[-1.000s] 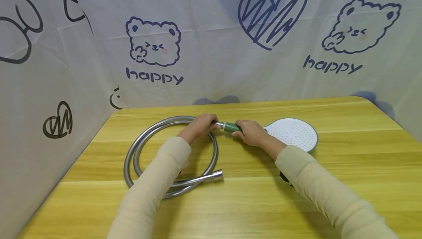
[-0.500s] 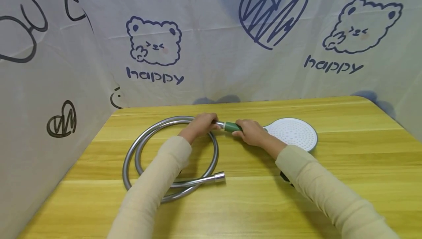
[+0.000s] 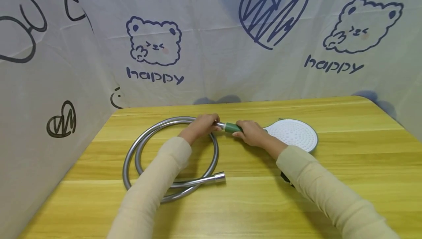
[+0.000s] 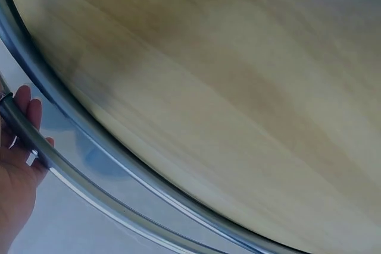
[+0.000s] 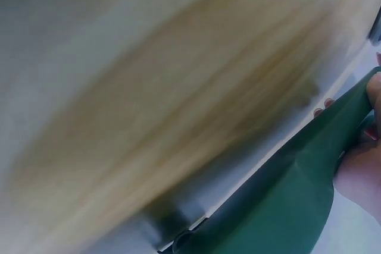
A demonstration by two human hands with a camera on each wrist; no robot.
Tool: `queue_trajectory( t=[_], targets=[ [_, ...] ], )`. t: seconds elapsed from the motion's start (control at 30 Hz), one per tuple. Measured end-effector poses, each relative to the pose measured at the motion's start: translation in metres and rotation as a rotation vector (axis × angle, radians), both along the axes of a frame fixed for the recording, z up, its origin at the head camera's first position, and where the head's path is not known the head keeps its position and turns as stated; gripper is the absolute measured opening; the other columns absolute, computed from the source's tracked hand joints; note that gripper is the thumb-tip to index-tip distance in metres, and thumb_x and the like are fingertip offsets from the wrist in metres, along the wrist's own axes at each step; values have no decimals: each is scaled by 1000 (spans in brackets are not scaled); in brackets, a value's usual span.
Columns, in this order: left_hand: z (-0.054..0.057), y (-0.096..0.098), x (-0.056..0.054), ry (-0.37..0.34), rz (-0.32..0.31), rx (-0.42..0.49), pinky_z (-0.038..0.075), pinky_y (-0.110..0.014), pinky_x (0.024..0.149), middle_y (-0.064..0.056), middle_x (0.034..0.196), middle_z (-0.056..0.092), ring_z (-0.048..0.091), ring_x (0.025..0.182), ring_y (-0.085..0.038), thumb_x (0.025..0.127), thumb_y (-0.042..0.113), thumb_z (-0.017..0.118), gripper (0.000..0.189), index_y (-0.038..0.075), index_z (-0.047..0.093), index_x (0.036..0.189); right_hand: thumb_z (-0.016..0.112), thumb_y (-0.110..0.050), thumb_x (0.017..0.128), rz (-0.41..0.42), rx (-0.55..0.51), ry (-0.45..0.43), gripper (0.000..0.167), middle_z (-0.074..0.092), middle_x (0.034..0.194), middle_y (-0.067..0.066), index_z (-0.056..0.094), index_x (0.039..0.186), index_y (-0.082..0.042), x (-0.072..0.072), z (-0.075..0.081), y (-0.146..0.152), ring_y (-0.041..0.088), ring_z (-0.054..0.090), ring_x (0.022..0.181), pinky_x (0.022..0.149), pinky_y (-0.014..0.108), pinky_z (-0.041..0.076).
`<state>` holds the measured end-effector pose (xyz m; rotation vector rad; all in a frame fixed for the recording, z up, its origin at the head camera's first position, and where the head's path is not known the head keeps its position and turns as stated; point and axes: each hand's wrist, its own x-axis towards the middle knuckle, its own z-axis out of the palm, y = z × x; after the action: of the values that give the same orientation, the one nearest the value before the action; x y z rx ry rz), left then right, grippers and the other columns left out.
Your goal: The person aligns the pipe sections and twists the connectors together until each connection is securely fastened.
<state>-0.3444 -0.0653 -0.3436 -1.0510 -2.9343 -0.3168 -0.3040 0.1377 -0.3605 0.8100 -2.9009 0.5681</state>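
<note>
Both arms (image 3: 148, 187) stretch toward far side of table (image 3: 257, 198); left hand (image 3: 201, 124) curls fingers round chrome shower hose (image 3: 179, 118), coiled at left; right hand (image 3: 252, 133) wraps green handle (image 3: 232, 127) of shower head (image 3: 293, 135), face-up at right

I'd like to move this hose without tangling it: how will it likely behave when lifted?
The hose will probably flex rather than stay straight, since it lies in curved loops. It may spring back somewhat, as its visible bends look round and unkinked. Its smooth, shiny surface could feel a little slippery.
</note>
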Motion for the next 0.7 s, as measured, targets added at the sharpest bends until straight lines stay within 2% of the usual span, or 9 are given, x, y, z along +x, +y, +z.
queue_trajectory(
  t=[0.27, 0.47, 0.7],
  targets=[
    [-2, 0, -1, 29, -35, -7, 49, -34, 86, -7, 104, 68, 63, 96, -22, 88, 23, 62, 24, 7, 64, 106, 56, -25, 93, 2, -30, -34, 27, 49, 72, 7, 55, 103, 1, 0, -2, 0, 17, 42, 62, 58, 26, 33],
    [1, 1, -2, 35, -51, -57, 49, -35, 85, -6, 102, 68, 62, 93, -21, 91, 25, 57, 23, 7, 66, 103, 58, -23, 92, 3, -36, -24, 29, 53, 75, 8, 55, 106, 2, 0, -2, 1, 18, 44, 64, 59, 27, 34],
    [2, 1, -1, -4, -16, -16, 50, -34, 84, -7, 102, 68, 63, 94, -22, 90, 25, 59, 24, 7, 64, 104, 58, -21, 92, 34, -54, 7, 29, 53, 74, 9, 56, 105, 4, -2, -3, 3, 17, 44, 62, 58, 26, 34]
  ],
)
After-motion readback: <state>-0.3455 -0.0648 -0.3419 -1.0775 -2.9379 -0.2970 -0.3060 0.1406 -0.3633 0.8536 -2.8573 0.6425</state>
